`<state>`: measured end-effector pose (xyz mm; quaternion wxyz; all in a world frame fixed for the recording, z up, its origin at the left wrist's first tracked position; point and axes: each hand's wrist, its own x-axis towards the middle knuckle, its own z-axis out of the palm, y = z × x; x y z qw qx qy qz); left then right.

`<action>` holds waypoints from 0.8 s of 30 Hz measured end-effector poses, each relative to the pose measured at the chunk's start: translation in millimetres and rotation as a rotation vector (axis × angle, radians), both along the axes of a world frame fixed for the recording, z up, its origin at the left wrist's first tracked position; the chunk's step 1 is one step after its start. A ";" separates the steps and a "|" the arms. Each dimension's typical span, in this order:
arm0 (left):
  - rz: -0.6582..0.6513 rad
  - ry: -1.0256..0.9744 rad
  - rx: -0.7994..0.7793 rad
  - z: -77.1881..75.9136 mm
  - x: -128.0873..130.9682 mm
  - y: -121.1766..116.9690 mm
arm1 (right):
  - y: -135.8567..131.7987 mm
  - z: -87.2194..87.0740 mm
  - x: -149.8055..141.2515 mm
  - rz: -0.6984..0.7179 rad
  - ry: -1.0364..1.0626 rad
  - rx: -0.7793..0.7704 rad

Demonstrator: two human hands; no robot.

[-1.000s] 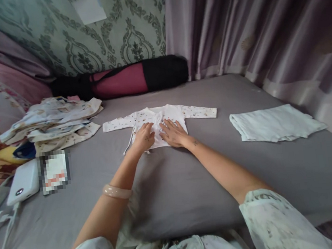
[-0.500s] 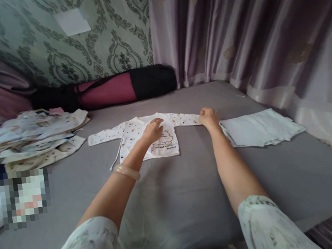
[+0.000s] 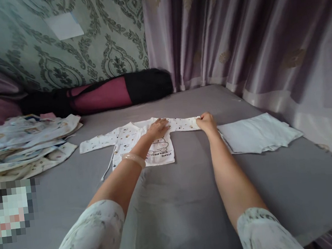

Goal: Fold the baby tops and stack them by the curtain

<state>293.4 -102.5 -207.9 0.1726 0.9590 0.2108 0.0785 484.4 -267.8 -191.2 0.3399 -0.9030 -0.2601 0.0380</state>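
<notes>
A small white baby shirt (image 3: 129, 142) with a dotted print and a cartoon drawing lies spread on the grey bed sheet (image 3: 187, 202), both sleeves stretched out sideways. My left hand (image 3: 158, 128) rests on the upper chest of the shirt near the right-side shoulder, fingers extended. At the end of the right-side sleeve, my right hand (image 3: 207, 122) pinches the cuff between thumb and fingers. A thin tie string hangs from the shirt's left side. Part of the drawing is covered by my left forearm.
Folded pale cloth (image 3: 259, 133) lies just right of my right hand. A pile of baby clothes (image 3: 27, 144) sits at the left. Along the wall lies a long black and maroon bag (image 3: 99, 94). Purple curtains (image 3: 217, 26) hang at the right. A blurred-out item (image 3: 10, 214) is at the lower left.
Both hands lay flat on the shirt's front. My right hand has moved right to the sleeve end and taken hold of the cuff; my left hand has shifted to the shoulder area. The view has turned right.
</notes>
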 end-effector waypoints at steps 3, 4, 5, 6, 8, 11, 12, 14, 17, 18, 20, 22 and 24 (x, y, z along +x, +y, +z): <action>0.029 0.061 -0.023 1.0 -0.9 -0.2 | 4.2 2.6 3.0 -0.036 0.042 0.135; 0.036 0.090 -0.036 3.2 -1.6 -1.0 | 5.9 3.1 3.9 -0.045 0.064 0.184; 0.041 0.119 -0.049 6.0 -2.5 -1.7 | 7.4 3.5 4.5 -0.051 0.094 0.238; 0.043 0.144 -0.060 9.2 -3.4 -2.2 | 8.9 4.2 4.8 -0.058 0.132 0.296; 0.033 0.187 -0.077 15.4 -4.9 -1.7 | 11.1 6.7 3.9 -0.070 0.222 0.414; -0.007 0.233 -0.076 22.1 -5.4 3.0 | 12.7 14.2 -0.7 -0.075 0.361 0.568; -0.023 0.247 -0.070 23.8 -5.0 5.1 | 13.1 17.2 -2.8 -0.069 0.400 0.607; -0.045 0.271 -0.057 27.2 -3.3 8.9 | 14.3 22.8 -7.2 -0.055 0.463 0.667; -0.038 0.313 -0.053 34.8 1.2 11.8 | 18.1 29.1 -13.9 -0.032 0.540 0.730; -0.031 0.326 -0.057 38.0 3.2 12.1 | 19.8 30.5 -16.1 -0.025 0.566 0.750; -0.018 0.351 -0.070 45.1 7.8 12.3 | 23.6 32.9 -20.4 -0.006 0.616 0.786; -0.002 0.392 -0.090 52.1 13.1 12.0 | 27.4 35.3 -25.0 0.016 0.659 0.800; 0.020 0.436 -0.109 58.2 18.1 11.3 | 30.6 38.3 -30.4 0.048 0.704 0.799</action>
